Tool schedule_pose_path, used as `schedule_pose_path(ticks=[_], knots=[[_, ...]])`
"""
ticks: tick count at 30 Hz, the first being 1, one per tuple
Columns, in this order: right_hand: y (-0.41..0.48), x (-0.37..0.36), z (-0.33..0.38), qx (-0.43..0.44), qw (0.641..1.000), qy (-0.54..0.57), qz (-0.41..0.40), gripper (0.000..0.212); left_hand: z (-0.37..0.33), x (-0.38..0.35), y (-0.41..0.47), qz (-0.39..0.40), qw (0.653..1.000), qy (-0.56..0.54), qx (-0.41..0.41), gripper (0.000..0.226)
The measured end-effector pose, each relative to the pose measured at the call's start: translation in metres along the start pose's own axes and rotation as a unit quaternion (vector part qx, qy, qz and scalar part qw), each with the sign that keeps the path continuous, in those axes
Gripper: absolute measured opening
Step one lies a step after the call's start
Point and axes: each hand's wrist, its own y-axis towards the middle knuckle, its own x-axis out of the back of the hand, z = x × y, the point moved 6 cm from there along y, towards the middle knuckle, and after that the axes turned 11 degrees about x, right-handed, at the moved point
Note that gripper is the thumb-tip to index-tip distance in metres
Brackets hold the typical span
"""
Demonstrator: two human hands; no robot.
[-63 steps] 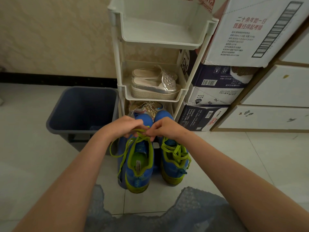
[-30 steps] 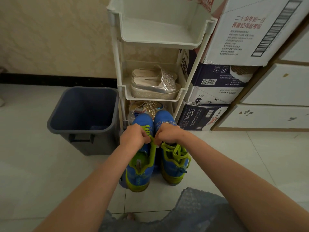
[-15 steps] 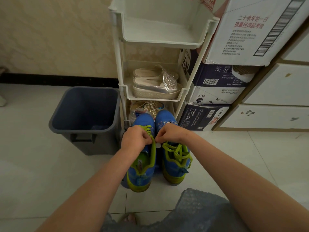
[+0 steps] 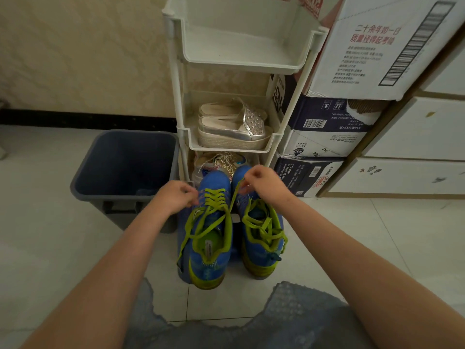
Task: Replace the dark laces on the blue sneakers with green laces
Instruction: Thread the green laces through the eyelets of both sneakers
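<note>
Left sneaker (image 4: 206, 269) and right sneaker (image 4: 259, 259), both blue, side by side on the pale floor tiles (image 4: 327, 235), toes toward the white shoe rack (image 4: 234, 64). On the left sneaker, green lace (image 4: 216, 197) crossed through the front eyelets, slack and looping over the open tongue further back. Left hand (image 4: 176, 196) curled, pinching the lace at the shoe's left edge. Right hand (image 4: 265, 183) curled too, pinching the other strand, lifted above the gap between the shoes. Seemingly a matter of snugging the crossings before threading on. Pull both ends outward with equal force, to leave equal lengths. Lay each crossing flat, without twist. Take up slack row by row from the toe, not all at once. Steady the shoe against sliding toward the rack
</note>
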Motion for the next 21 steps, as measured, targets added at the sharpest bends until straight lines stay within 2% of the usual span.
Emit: schedule_pose_path(ticks=[2, 4, 5, 6, 7, 8, 9, 10, 12, 14, 15, 17, 19, 21], knots=[[0.000, 0.013, 0.003, -0.025, 0.980, 0.179, -0.083, 0.017, 0.015, 0.003, 0.006, 0.016, 0.999, 0.012, 0.044, 0.020], [0.000, 0.029, 0.009, -0.028, 0.925, 0.340, -0.168, 0.017, 0.025, 0.001, 0.008, 0.056, 0.996, 0.018, 0.072, 0.021], [-0.001, 0.036, 0.014, -0.025, 0.897, 0.393, -0.202, 0.017, 0.028, -0.002, 0.008, 0.081, 0.993, 0.026, 0.080, 0.020], [-0.002, 0.043, 0.018, -0.017, 0.888, 0.402, -0.222, 0.017, 0.029, -0.006, 0.007, 0.107, 0.990, 0.037, 0.081, 0.016], [-0.001, 0.049, 0.021, -0.001, 0.909, 0.353, -0.220, 0.017, 0.029, -0.009, 0.005, 0.125, 0.988, 0.050, 0.077, 0.013], [0.001, 0.051, 0.026, 0.021, 0.950, 0.248, -0.188, 0.017, 0.027, -0.012, 0.003, 0.133, 0.987, 0.059, 0.068, 0.011], [0.002, 0.046, 0.031, 0.051, 0.984, 0.117, -0.127, 0.020, 0.025, -0.013, 0.003, 0.128, 0.988, 0.062, 0.056, 0.013], [0.002, 0.035, 0.034, 0.084, 0.995, -0.007, -0.045, 0.024, 0.020, -0.014, 0.004, 0.116, 0.991, 0.058, 0.040, 0.016], [-0.002, 0.003, 0.027, 0.115, 0.966, -0.194, 0.125, 0.022, 0.013, -0.014, 0.004, 0.088, 0.994, 0.057, 0.010, 0.016], [-0.009, -0.019, 0.017, 0.125, 0.910, -0.325, 0.225, 0.019, 0.008, -0.014, 0.006, 0.071, 0.996, 0.050, -0.012, 0.011], [-0.011, -0.025, 0.013, 0.123, 0.889, -0.359, 0.255, 0.021, 0.007, -0.015, 0.009, 0.066, 0.997, 0.042, -0.018, 0.010], [-0.012, -0.031, 0.006, 0.103, 0.871, -0.380, 0.293, 0.026, 0.005, -0.015, 0.010, 0.063, 0.997, 0.037, -0.023, 0.012], [-0.012, -0.033, 0.006, 0.106, 0.872, -0.374, 0.299, 0.023, 0.004, -0.017, 0.008, 0.072, 0.996, 0.045, -0.021, 0.013], [-0.012, -0.031, 0.010, 0.120, 0.893, -0.333, 0.278, 0.016, 0.004, -0.018, 0.007, 0.075, 0.996, 0.041, -0.019, 0.008]])
